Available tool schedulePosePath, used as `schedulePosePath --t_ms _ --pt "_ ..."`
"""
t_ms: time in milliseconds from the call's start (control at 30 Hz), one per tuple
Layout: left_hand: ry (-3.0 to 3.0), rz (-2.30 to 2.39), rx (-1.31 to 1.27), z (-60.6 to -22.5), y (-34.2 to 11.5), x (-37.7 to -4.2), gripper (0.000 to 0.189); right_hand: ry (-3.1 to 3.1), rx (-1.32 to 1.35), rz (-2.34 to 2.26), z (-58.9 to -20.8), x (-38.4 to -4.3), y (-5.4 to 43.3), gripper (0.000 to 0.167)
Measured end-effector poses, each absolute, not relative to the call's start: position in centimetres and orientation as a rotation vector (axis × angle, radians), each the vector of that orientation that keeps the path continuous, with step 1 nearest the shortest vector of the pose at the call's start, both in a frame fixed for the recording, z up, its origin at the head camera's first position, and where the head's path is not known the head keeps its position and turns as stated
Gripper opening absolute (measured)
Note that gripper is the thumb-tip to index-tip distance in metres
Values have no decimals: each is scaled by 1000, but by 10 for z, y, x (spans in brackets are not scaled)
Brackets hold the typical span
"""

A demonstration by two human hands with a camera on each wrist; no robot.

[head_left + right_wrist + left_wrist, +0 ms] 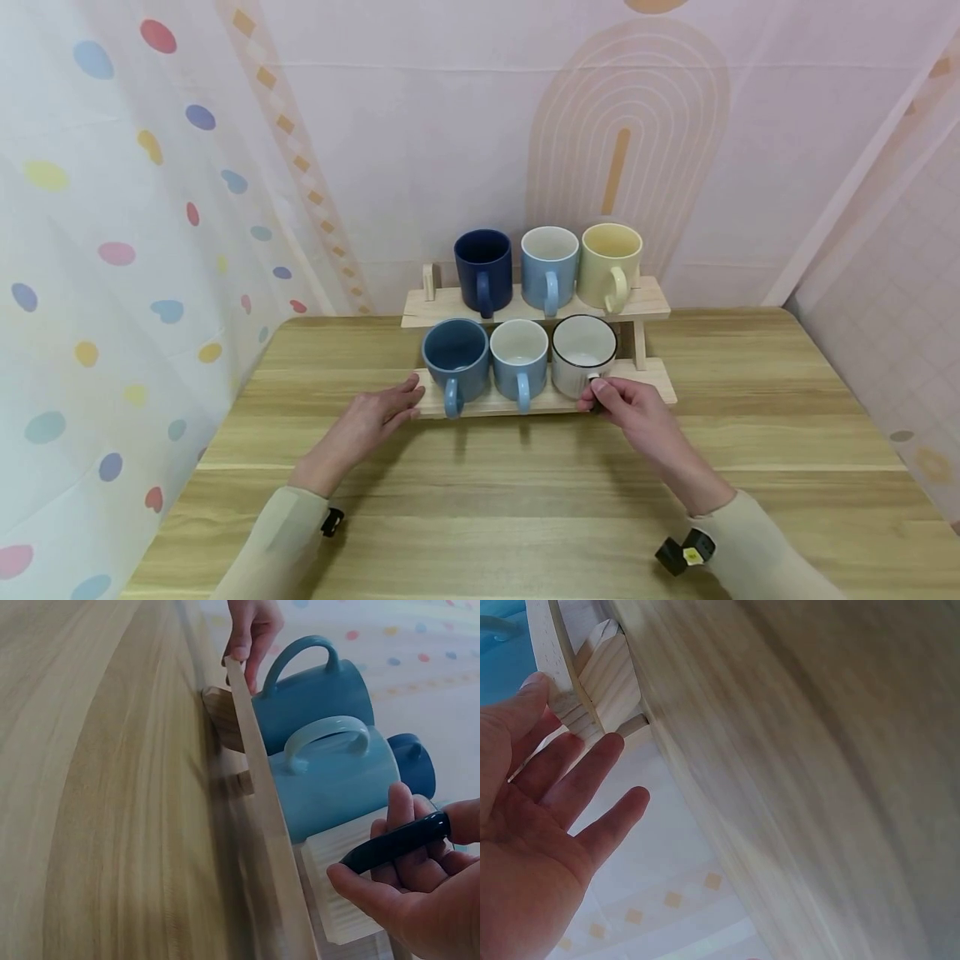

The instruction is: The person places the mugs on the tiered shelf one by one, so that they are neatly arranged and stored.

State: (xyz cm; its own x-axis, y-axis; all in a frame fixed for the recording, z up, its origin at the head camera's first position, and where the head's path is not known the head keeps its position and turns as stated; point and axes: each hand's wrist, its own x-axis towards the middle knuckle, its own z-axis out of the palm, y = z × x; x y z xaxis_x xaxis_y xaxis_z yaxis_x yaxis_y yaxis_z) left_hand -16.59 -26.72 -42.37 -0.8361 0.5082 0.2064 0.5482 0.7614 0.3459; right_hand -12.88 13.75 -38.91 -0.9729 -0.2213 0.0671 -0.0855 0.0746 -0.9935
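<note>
My right hand (633,412) holds the black handle (397,844) of a white mug (577,375) with a black rim. In the right wrist view its ribbed side shows, and my fingers pass behind the handle. The mug sits at the right of the lower tier of a two-tier wooden rack (652,379). At that tier's left end, my left hand (375,417) grips the board between thumb and fingers, the little finger held apart. Beside it stands a dark teal-blue mug (468,371), then a light blue mug (517,367) in the middle.
On the upper tier stand a navy mug (472,275), a light blue mug with white inside (536,275) and a pale yellow mug (596,275). The rack is near the back of the wooden table (487,517). Patterned curtains (420,150) hang behind and at the sides.
</note>
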Motion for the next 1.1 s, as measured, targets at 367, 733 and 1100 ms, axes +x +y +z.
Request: schedulePosePath --t_ms 367,733,1100 --pt "-2835 -605 -867 -424 -268 -166 38 2213 -248 -2057 -392 -132 133 34" --pt "-2850 -623 -848 -425 -267 -165 39 2236 -183 -2052 -393 -130 129 35" --pt "-2854 -646 -831 -424 -266 -165 40 2220 -132 -2084 -391 -129 123 37"
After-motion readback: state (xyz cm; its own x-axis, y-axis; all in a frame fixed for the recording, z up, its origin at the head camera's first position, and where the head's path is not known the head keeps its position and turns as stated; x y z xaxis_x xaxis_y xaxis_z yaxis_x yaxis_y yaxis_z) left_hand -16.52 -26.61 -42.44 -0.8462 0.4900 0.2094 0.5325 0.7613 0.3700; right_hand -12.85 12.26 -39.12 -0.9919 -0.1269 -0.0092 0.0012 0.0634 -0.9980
